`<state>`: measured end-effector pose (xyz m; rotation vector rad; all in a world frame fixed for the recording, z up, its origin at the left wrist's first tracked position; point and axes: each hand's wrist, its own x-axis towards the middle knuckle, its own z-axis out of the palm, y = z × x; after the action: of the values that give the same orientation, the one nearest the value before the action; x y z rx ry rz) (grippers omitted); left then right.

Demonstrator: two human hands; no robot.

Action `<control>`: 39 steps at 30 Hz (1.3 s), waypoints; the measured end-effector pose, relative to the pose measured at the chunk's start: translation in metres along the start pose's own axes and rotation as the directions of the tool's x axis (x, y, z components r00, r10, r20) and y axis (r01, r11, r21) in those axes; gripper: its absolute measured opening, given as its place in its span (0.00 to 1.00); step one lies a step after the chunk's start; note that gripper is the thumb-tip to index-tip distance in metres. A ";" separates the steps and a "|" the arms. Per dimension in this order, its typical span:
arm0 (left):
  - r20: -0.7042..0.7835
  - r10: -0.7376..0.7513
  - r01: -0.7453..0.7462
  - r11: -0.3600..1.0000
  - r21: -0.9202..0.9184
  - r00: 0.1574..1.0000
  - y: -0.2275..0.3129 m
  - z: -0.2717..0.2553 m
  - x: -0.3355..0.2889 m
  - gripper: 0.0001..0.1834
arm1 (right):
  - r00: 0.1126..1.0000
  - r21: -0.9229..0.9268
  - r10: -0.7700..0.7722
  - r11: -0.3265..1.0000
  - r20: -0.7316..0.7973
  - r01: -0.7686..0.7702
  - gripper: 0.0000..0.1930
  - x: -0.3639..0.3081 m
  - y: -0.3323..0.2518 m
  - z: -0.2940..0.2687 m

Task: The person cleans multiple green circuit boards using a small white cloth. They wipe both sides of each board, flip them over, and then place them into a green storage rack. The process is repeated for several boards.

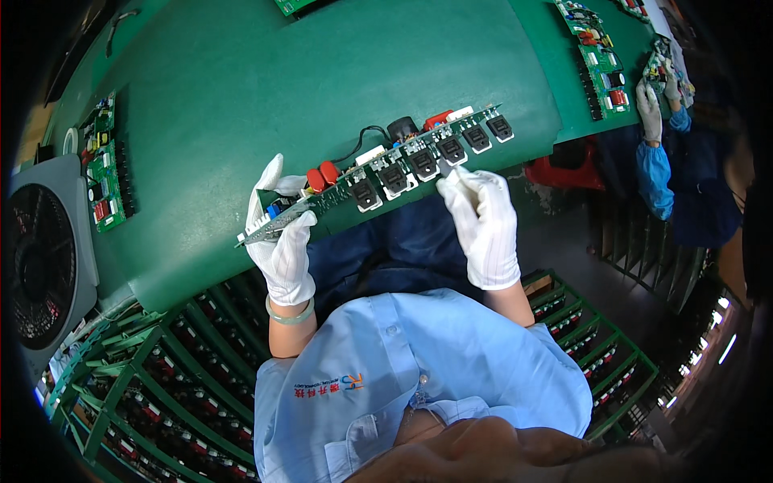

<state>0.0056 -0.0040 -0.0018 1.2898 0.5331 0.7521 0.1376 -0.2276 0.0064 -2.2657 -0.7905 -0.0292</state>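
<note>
Your white-gloved left hand (282, 241) grips between thumb (300, 229) and fingers (271, 171), one stretched upward, with your bare left forearm (291, 341) directly below it. Your white-gloved right hand (485, 229) bends inward, fingertips (456, 177) gathered at its upper left, your right forearm (510, 305) below and slightly right.

A grey, square-framed fan (40, 262) with round black grille stands at far left, a green metal rack (122, 390) at lower left, a red plastic stool (555, 175) at right.
</note>
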 end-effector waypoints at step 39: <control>0.050 -0.010 0.011 1.000 -0.022 0.999 -0.001 -0.001 0.001 0.44 | 1.000 0.036 -0.007 0.999 0.006 0.007 0.12 0.004 -0.023 0.005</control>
<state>0.0056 -0.0020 -0.0026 1.2812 0.4899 0.7135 0.1274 -0.2095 0.0175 -2.2303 -0.7962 -0.0115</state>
